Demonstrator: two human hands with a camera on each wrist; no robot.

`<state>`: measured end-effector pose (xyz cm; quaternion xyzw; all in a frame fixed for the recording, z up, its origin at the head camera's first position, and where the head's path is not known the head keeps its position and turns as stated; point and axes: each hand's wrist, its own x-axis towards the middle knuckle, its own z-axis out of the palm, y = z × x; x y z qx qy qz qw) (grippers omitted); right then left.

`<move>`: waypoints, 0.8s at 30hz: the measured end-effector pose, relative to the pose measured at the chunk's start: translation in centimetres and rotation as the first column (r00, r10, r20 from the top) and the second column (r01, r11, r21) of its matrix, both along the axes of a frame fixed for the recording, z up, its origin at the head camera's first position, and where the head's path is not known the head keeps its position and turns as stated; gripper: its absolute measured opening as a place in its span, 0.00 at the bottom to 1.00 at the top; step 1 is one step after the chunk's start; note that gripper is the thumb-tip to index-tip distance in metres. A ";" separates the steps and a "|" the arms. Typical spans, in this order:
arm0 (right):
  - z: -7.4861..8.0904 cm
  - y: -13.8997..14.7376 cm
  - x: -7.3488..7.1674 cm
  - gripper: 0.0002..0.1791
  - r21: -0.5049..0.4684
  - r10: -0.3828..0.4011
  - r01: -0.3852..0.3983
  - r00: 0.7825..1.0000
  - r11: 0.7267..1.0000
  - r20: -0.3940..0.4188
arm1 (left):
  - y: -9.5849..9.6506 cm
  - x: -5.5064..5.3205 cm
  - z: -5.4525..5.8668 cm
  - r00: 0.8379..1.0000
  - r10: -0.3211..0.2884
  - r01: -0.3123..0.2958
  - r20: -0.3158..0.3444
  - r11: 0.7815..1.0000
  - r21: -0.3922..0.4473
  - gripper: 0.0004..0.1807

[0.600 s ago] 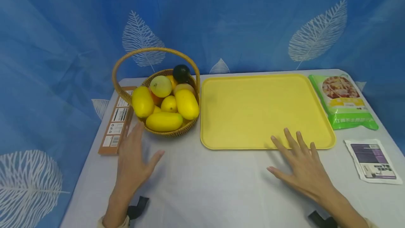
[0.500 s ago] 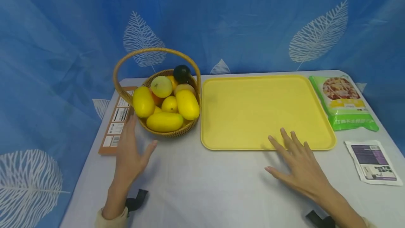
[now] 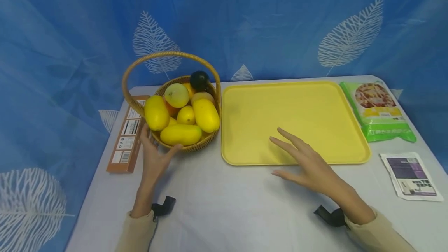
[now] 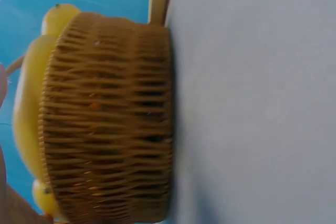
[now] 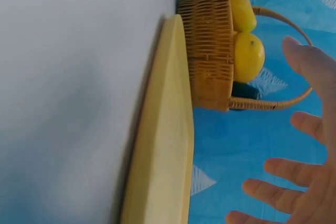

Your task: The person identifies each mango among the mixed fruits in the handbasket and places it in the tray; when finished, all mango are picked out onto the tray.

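Observation:
A wicker basket with a tall arched handle stands at the back left, heaped with yellow mango-like fruits, a pale green round fruit, a small yellow lemon-like fruit and a dark green one. My left hand is at the basket's front-left side, thumb spread from the fingers; whether it touches the wicker I cannot tell. In the left wrist view the woven wall fills much of the picture. My right hand, fingers spread and holding nothing, hovers over the front edge of a yellow tray.
Left of the basket lies a long brown box with white labels. A green food packet sits beyond the tray's right edge, with a white and purple sachet in front of it. A blue leaf-print curtain hangs behind the table.
My left hand has moved forward to the basket's front-left side. The right hand has shifted left over the tray's front edge. Basket and tray stay in place.

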<state>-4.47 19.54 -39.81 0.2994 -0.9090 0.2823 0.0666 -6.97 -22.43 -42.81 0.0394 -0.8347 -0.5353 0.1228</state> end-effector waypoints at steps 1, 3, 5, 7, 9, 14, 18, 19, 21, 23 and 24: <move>0.1 -0.4 -0.4 0.49 -0.005 0.012 -0.012 1.000 1.000 -0.004 | 0.0 -0.1 -0.3 1.000 0.000 0.000 -0.002 1.000 0.010 0.62; 0.3 -1.4 -1.1 0.48 -0.011 0.033 -0.033 0.999 0.999 -0.004 | 0.2 -0.2 -0.7 1.000 0.003 -0.003 -0.004 1.000 0.028 0.62; 0.7 -2.4 -1.9 0.48 -0.022 0.054 -0.054 0.999 0.998 0.005 | 0.3 -0.1 -0.7 1.000 0.015 -0.015 -0.004 0.999 0.042 0.62; 1.1 -3.6 -2.7 0.47 -0.031 0.074 -0.073 0.997 0.997 0.016 | 0.6 0.0 -0.2 1.000 0.027 -0.026 -0.011 0.998 0.065 0.61; 1.4 -4.7 -3.5 0.46 -0.055 0.096 -0.094 0.995 0.994 0.034 | 1.1 0.2 0.5 0.999 0.031 -0.030 -0.013 0.996 0.084 0.60; 2.0 -7.4 -5.6 0.44 -0.112 0.153 -0.145 0.986 0.983 0.066 | 1.0 0.2 -0.3 0.998 0.039 -0.033 -0.051 0.993 0.111 0.61; 2.1 -9.2 -7.5 0.42 -0.137 0.185 -0.173 0.980 0.975 0.077 | 0.5 -0.3 -2.3 0.995 0.043 -0.031 -0.088 0.991 0.132 0.61; 2.2 -9.7 -8.0 0.42 -0.144 0.194 -0.181 0.978 0.973 0.081 | 0.5 -0.3 -2.5 0.995 0.045 -0.033 -0.090 0.991 0.132 0.61; 2.3 -10.6 -8.8 0.42 -0.144 0.202 -0.188 0.975 0.972 0.094 | 0.5 -0.4 -2.7 0.994 0.047 -0.034 -0.094 0.991 0.131 0.61; 2.5 -11.4 -9.6 0.43 -0.138 0.209 -0.193 0.972 0.971 0.109 | 0.4 -0.3 -2.8 0.994 0.050 -0.038 -0.097 0.992 0.121 0.61; 2.5 -11.9 -9.9 0.43 -0.136 0.212 -0.196 0.970 0.971 0.117 | 0.3 -0.4 -3.0 0.993 0.051 -0.040 -0.103 0.993 0.113 0.61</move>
